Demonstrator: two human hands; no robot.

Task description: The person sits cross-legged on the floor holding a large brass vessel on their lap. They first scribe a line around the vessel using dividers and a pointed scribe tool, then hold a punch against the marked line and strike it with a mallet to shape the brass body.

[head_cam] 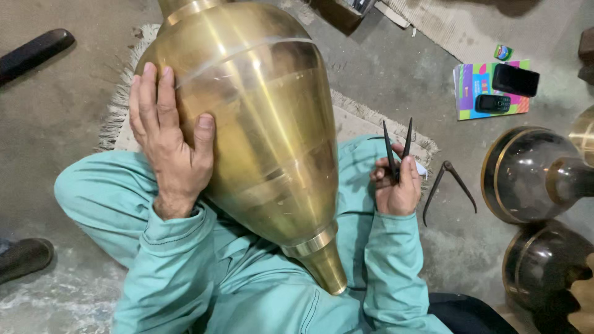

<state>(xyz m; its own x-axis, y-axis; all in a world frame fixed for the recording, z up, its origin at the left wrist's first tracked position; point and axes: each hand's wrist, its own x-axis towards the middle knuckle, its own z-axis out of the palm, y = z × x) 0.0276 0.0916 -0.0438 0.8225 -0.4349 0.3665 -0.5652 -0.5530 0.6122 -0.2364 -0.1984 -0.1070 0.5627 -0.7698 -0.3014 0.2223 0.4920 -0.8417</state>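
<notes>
— Lying across the lap, is that the big thing?

— Yes. The brass vase (pixel 260 124) fills the middle, resting on the legs in green trousers (pixel 111 192). Its long axis runs from far to near, slanting a little to the right: the wide shoulder is at the far end, and the body tapers to a narrow collar and foot pointing near, toward the person's middle.

— And the hands?

— The left hand (pixel 167 136) lies flat and open on the vase's left flank, fingers together pointing far, thumb spread out across the metal, wrist bent back from a green sleeve. The right hand (pixel 396 185) is on the right, raised off the knee and closed around a dark metal divider (pixel 396 151). Its two legs stick up toward the far side, tips slightly apart. This hand is apart from the vase.

— What is around them?

— A grey concrete floor, dusty. A pale fringed mat (pixel 352 120) lies under the person. At the right edge stand two dark round metal vessels (pixel 532 176) with brass rims. Just right of the right hand a curved caliper (pixel 448 185) lies on the floor. Farther off, a bright coloured booklet (pixel 479 89) carries two phones (pixel 515 79). A dark shoe (pixel 25 256) sits at the near left.
</notes>
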